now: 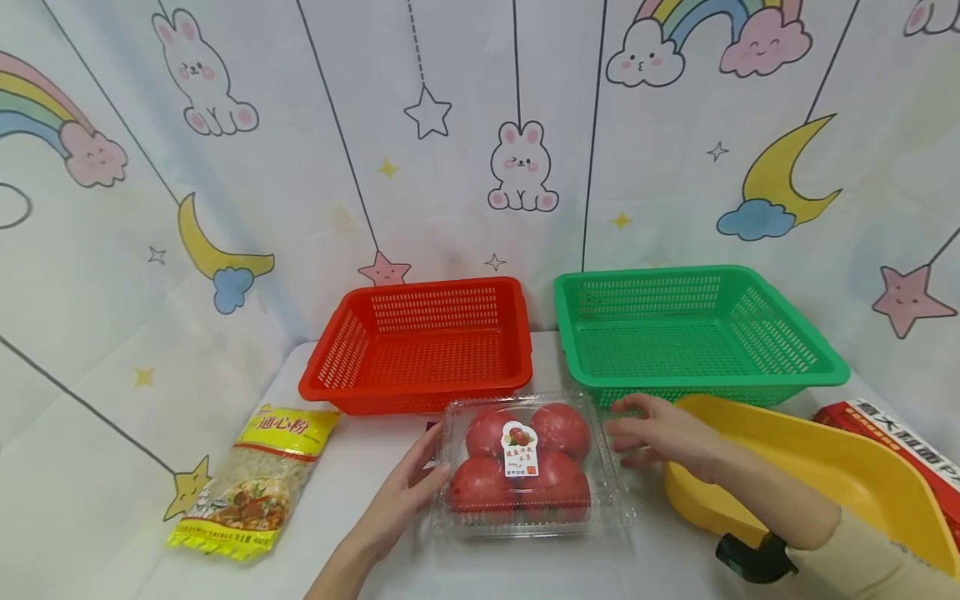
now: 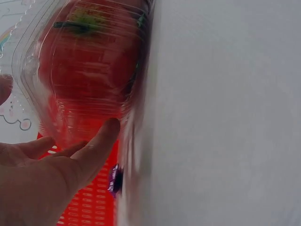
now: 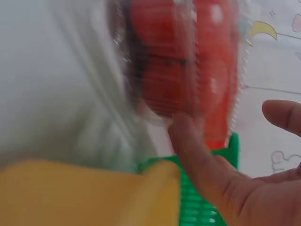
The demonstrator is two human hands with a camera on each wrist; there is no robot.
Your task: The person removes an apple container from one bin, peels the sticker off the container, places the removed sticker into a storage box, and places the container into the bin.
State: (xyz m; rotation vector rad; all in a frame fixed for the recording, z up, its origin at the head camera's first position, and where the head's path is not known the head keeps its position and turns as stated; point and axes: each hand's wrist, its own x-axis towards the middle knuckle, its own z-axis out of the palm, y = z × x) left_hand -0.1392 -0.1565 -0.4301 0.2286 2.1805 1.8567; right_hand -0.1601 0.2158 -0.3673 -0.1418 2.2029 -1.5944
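Note:
A clear plastic clamshell box (image 1: 611,483) of several red, apple-like fruits (image 1: 555,479) lies on the white table between both hands. It bears a white label (image 1: 521,450) with a fruit picture. My left hand (image 1: 401,500) is at the box's left side, its fingers extended; the left wrist view has a fingertip right at the plastic wall. On the opposite side my right hand (image 1: 660,433) reaches in from the right with fingers spread, the index fingertip overlapping the box's edge in the right wrist view. Neither hand's fingers curl round the box.
Behind the box stand a red basket (image 1: 420,400) and a green basket (image 1: 712,386). A yellow tray (image 1: 825,450) lies under the right forearm, with a red printed pack (image 1: 900,442) beyond it. At left lies a pasta bag (image 1: 255,483). A small purple-wrapped item (image 2: 115,180) sits near the red basket.

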